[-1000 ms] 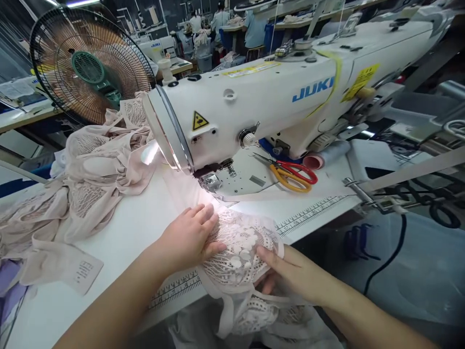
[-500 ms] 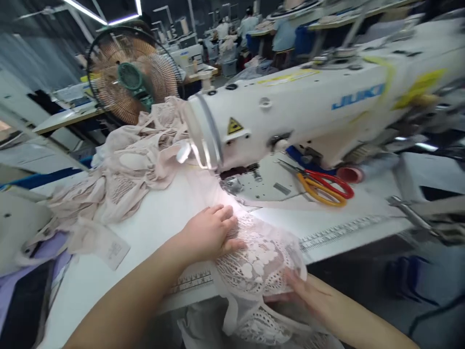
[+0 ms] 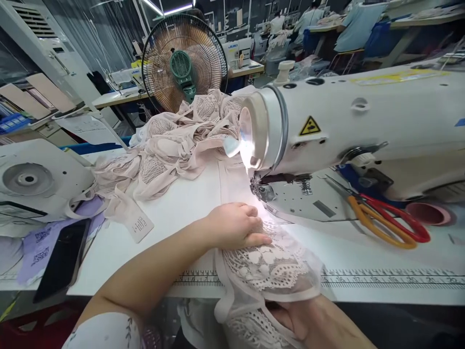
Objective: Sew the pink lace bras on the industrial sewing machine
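Note:
A pale pink lace bra (image 3: 265, 271) lies over the table's front edge, and its upper end runs up toward the needle area of a white sewing machine (image 3: 327, 116). On its upper left part rests my left hand (image 3: 238, 225), with fingers bent and pressed together on the fabric and the thumb across the lace. Lower down, my right hand (image 3: 301, 315) holds the bra's edge from below; cloth hides most of its fingers. The machine's lamp lights the fabric near the presser foot (image 3: 259, 186).
Scissors (image 3: 388, 220) with red and orange handles lie right of the needle plate. More pink bras (image 3: 174, 145) are heaped behind, near a fan (image 3: 183, 63). A phone (image 3: 63, 257) lies at left. A ruler strip (image 3: 381, 278) runs along the table's front.
The view has swung left and moved closer, so the machine and scissors sit farther right. My right hand has gone farther under the bra; my left hand still presses its upper part.

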A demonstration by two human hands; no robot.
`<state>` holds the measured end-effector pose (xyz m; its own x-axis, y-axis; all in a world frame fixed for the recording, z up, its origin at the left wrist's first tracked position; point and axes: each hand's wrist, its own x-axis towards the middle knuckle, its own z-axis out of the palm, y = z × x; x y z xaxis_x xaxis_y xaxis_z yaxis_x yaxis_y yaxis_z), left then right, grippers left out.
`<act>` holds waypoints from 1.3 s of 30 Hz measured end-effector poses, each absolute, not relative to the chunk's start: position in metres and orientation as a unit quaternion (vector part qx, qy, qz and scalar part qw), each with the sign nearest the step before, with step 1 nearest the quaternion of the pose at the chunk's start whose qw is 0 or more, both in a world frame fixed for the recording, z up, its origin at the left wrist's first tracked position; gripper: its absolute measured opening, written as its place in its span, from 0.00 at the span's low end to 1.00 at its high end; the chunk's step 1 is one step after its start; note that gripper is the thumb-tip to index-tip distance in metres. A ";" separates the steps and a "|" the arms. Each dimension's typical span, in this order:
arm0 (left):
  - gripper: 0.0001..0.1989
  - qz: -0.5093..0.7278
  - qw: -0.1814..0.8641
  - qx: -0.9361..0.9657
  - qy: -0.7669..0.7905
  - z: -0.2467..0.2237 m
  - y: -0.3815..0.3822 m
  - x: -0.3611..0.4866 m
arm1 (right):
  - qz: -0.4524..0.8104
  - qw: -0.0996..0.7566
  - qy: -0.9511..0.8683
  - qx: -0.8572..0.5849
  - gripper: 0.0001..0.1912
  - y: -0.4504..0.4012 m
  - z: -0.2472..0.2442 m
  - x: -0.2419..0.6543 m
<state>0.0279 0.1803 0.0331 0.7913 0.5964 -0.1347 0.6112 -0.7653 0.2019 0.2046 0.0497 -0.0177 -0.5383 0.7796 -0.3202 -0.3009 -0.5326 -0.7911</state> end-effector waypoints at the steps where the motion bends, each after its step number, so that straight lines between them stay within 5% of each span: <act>1: 0.26 -0.032 0.117 0.939 0.323 0.033 0.181 0.028 | 0.814 0.344 -0.328 -0.333 0.39 0.051 -0.016 0.202; 17: 0.29 -0.011 0.081 0.938 0.337 0.024 0.193 0.027 | 0.829 0.422 -0.182 -0.318 0.38 0.067 -0.007 0.175; 39: 0.34 -0.007 -0.039 0.935 0.353 0.012 0.193 0.036 | 0.822 0.382 -0.274 -0.322 0.27 0.083 -0.004 0.169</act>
